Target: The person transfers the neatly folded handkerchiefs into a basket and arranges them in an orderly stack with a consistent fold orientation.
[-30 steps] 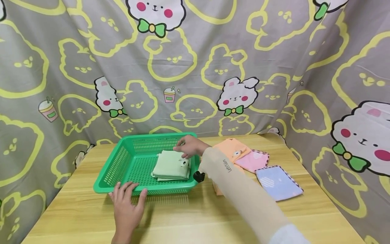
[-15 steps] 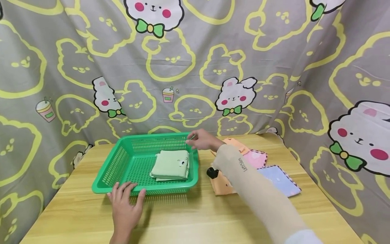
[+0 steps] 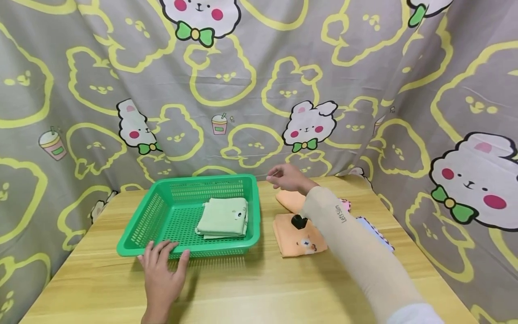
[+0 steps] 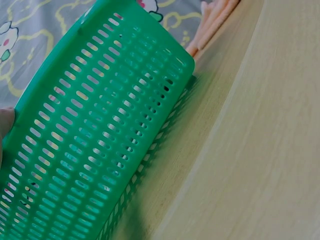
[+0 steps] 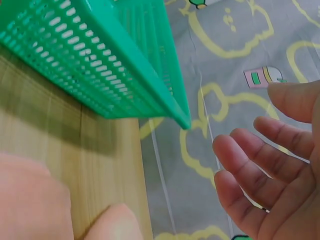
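A green plastic basket (image 3: 141, 220) with slotted walls stands on the table, and a folded pale green cloth (image 3: 222, 216) with a small printed face lies inside at its right. My left hand (image 3: 162, 274) rests its fingers on the basket's front rim, thumb spread; one digit (image 4: 6, 121) shows at the rim in the left wrist view. My right hand (image 3: 289, 177) is in the air right of the basket, holding nothing, its fingers loosely bent in the right wrist view. Below that arm lies a folded orange cloth (image 3: 289, 238) with a bear face; another orange cloth (image 3: 289, 200) lies behind it.
A pink cloth (image 3: 346, 204) and a blue cloth (image 3: 374, 231) with checked edging show beyond the right sleeve, mostly hidden by it. A patterned grey curtain (image 3: 243, 103) hangs behind the wooden table (image 3: 243, 292). A small black device (image 3: 299, 221) sits at the right wrist.
My right hand has moved from over the pale green cloth, up and right, out past the basket's right rim. The pale green cloth stays in the basket. My left hand keeps its place.
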`<control>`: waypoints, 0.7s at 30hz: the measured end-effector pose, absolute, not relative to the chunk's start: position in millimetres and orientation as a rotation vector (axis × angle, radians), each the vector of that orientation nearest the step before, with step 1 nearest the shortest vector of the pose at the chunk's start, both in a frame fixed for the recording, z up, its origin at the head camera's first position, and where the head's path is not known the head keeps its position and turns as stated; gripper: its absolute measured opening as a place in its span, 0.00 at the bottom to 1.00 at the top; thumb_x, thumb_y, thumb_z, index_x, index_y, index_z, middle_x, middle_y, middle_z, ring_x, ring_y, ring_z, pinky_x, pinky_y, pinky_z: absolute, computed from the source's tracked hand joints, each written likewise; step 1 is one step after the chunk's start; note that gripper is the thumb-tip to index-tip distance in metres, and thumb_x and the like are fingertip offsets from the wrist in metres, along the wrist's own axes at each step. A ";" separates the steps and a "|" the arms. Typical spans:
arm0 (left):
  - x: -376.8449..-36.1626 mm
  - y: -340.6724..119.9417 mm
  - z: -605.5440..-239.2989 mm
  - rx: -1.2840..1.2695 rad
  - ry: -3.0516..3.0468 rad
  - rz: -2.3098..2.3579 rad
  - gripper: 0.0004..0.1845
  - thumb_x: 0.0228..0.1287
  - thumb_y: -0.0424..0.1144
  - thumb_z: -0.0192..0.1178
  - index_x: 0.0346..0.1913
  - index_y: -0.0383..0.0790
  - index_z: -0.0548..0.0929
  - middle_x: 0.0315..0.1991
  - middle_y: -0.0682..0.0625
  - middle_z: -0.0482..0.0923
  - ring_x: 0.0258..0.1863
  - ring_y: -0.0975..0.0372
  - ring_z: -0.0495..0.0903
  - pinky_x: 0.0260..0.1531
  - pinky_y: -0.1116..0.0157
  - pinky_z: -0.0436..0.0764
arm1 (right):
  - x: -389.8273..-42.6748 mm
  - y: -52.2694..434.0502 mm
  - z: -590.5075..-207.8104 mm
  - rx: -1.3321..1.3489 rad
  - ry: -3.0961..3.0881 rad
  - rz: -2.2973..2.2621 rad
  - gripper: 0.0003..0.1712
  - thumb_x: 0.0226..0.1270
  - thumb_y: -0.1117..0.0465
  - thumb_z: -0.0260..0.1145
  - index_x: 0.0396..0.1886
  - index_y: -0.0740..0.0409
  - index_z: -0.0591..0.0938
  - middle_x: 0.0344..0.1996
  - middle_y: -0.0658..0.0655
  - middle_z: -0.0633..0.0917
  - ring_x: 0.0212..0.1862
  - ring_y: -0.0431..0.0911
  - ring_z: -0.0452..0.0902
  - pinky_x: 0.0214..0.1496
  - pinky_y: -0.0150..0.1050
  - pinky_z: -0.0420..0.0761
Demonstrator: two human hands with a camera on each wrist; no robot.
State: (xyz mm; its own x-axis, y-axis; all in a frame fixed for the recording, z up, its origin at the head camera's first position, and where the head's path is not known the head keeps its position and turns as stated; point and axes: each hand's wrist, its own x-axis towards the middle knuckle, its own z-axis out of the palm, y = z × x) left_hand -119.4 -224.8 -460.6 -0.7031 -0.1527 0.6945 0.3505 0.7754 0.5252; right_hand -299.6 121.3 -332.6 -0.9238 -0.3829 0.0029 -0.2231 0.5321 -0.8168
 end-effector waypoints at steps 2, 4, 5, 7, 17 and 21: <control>-119.4 -224.8 -460.1 -0.148 -2.199 -0.842 0.18 0.56 0.39 0.67 0.45 0.29 0.81 0.51 0.31 0.74 0.65 0.30 0.55 0.61 0.30 0.34 | -299.8 126.6 -332.2 -0.503 2.605 -1.343 0.18 0.72 0.57 0.60 0.55 0.64 0.78 0.48 0.63 0.82 0.45 0.55 0.83 0.45 0.45 0.81; -119.5 -224.9 -459.7 -0.150 -2.201 -0.840 0.18 0.56 0.39 0.67 0.45 0.29 0.81 0.51 0.31 0.74 0.65 0.30 0.55 0.61 0.30 0.34 | -300.3 132.2 -332.5 -0.495 2.607 -1.348 0.19 0.72 0.58 0.60 0.55 0.65 0.78 0.48 0.64 0.82 0.45 0.57 0.82 0.45 0.45 0.81; -119.5 -225.1 -459.6 -0.149 -2.202 -0.840 0.18 0.56 0.38 0.67 0.45 0.29 0.81 0.51 0.31 0.74 0.65 0.30 0.55 0.61 0.30 0.34 | -300.9 134.7 -333.0 -0.486 2.607 -1.351 0.18 0.72 0.58 0.60 0.55 0.65 0.78 0.48 0.64 0.82 0.46 0.58 0.82 0.45 0.45 0.81; -119.5 -225.6 -459.3 -0.147 -2.202 -0.839 0.18 0.56 0.38 0.68 0.45 0.29 0.81 0.51 0.31 0.74 0.65 0.30 0.55 0.61 0.30 0.34 | -301.6 139.5 -333.6 -0.488 2.608 -1.353 0.19 0.72 0.58 0.60 0.55 0.67 0.77 0.49 0.65 0.81 0.47 0.60 0.81 0.45 0.45 0.81; -119.1 -225.7 -459.2 -0.151 -2.191 -0.840 0.18 0.55 0.39 0.67 0.44 0.29 0.80 0.51 0.31 0.73 0.65 0.30 0.55 0.61 0.30 0.34 | -304.8 165.1 -340.4 -0.404 2.649 -1.356 0.21 0.73 0.58 0.58 0.57 0.69 0.75 0.50 0.65 0.80 0.46 0.57 0.82 0.47 0.47 0.81; -119.1 -224.7 -460.0 -0.151 -2.189 -0.845 0.18 0.55 0.39 0.67 0.45 0.29 0.81 0.51 0.32 0.74 0.65 0.30 0.55 0.61 0.30 0.34 | -304.7 175.4 -343.6 -0.358 2.637 -1.378 0.20 0.74 0.59 0.58 0.57 0.69 0.75 0.50 0.67 0.80 0.48 0.60 0.81 0.49 0.50 0.80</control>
